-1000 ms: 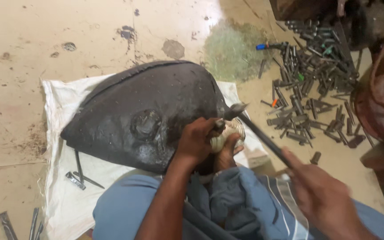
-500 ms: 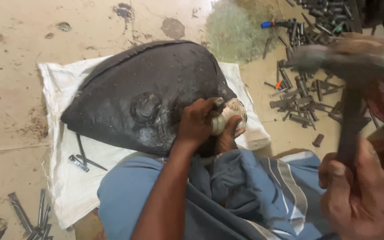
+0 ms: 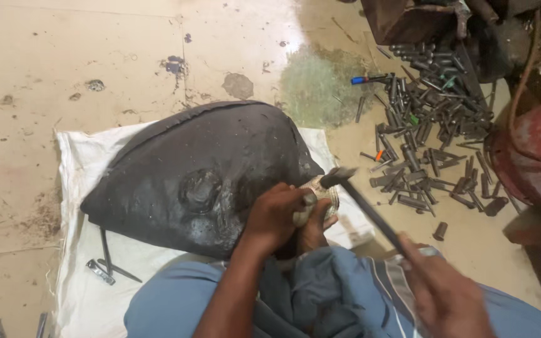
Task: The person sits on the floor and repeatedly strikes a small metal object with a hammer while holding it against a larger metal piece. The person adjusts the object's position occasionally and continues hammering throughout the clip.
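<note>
Our left hand (image 3: 277, 216) gripped a pale ring (image 3: 320, 194) against the black tank (image 3: 201, 166); right hand (image 3: 449, 294) gripped the hammer (image 3: 361, 203), its head touching the ring.

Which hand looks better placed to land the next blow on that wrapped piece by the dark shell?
Probably the right hand: it grips the hammer, whose head sits at the wrapped piece. The left hand is busy steadying that piece against the dark metal shell.

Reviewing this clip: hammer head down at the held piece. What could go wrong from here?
1. The hammer head lands right beside the left hand pinching a small pale piece; a glancing blow could hit the fingers.
2. The dark dented shell lies on a loose white cloth and might shift under blows.
</note>
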